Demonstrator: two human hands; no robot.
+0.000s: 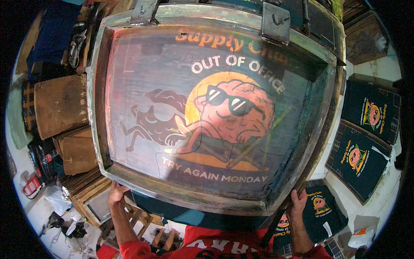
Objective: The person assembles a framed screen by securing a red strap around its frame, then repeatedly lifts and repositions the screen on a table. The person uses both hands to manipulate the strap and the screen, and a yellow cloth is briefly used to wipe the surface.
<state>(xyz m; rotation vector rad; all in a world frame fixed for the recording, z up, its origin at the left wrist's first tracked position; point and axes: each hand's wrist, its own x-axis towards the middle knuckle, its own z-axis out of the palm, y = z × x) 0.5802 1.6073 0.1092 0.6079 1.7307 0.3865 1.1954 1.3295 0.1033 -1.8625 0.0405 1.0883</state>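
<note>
A large screen-printing frame [189,198] fills the middle of the view, tilted up in front of me. Through its mesh shows a cartoon pink figure in sunglasses with lettering around it, and a dark stencil shape beside it. Two metal clamps, a left one [144,11] and a right one [275,23], grip the frame's far edge. My left hand [117,192] is closed on the near left corner, its fingers partly hidden behind the wood. At the near right corner my right hand [297,204] grips the edge, thumb showing. Dark fabric [172,211] appears below the frame.
Printed dark shirts lie on boards to the right, including an upper one [370,110], a middle one [358,160] and a lower one [323,210]. Brown boards [60,103] and stacked wooden frames [88,194] stand left. A white plastic bag [57,199] lies beyond them.
</note>
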